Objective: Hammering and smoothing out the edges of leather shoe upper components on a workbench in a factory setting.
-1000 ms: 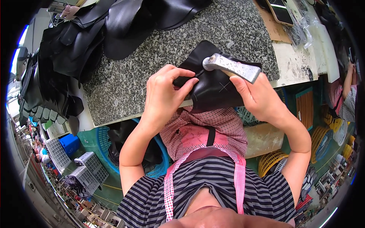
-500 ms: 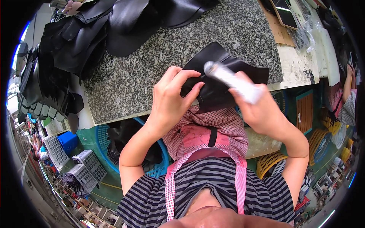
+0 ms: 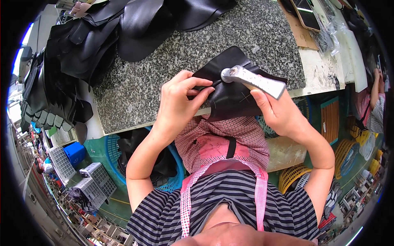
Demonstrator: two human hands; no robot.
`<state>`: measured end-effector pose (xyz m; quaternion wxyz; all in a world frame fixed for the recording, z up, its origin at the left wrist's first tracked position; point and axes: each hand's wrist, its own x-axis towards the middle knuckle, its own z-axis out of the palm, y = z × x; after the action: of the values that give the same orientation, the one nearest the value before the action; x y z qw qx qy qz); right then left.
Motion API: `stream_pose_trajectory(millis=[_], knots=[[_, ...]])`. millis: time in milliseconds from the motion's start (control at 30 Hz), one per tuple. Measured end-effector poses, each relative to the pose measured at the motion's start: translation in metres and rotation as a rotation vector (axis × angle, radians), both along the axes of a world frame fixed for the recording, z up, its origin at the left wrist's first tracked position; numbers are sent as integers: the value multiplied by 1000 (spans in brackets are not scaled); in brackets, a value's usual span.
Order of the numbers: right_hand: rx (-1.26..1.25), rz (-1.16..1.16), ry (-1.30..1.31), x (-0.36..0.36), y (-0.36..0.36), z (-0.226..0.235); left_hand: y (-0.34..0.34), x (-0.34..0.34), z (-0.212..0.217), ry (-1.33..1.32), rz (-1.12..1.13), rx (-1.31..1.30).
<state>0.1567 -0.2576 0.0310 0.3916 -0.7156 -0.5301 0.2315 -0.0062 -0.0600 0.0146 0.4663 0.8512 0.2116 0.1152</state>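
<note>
A black leather piece (image 3: 234, 96) lies at the near edge of a speckled granite slab (image 3: 164, 78) and hangs over it. My left hand (image 3: 178, 102) pinches and presses its left edge with the fingertips. My right hand (image 3: 277, 112) grips a metal hammer (image 3: 252, 80) by its silver handle. The round hammer head rests on the leather just beside my left fingertips. Chalk marks show on the leather below the hammer.
A heap of black leather pieces (image 3: 102, 37) covers the slab's far left. A phone (image 3: 305, 10) and clear bags lie at the far right. Blue baskets (image 3: 119, 160), grey crates (image 3: 92, 180) and yellow baskets (image 3: 293, 176) stand on the floor. Another person (image 3: 375, 98) sits at right.
The hammer rose and came down again, its head now lower on the leather near my left fingers. My left hand shifted slightly right along the leather's edge.
</note>
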Motion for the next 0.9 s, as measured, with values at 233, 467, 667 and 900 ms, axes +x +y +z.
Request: stream_pose_trajectory(millis=[233,467,667,900], knots=[[197,17,-157,-7,5,30,2,-1,3,5,-11,24],[183,-65,-148,0,9,30,-1,2,-1,-31,-11,56],[-239,-90,-6,6,8,28,-17,-4,-7,-58,83,98],[-308,13,56,-5,-29,24,-63,-1,-19,-168,285,261]])
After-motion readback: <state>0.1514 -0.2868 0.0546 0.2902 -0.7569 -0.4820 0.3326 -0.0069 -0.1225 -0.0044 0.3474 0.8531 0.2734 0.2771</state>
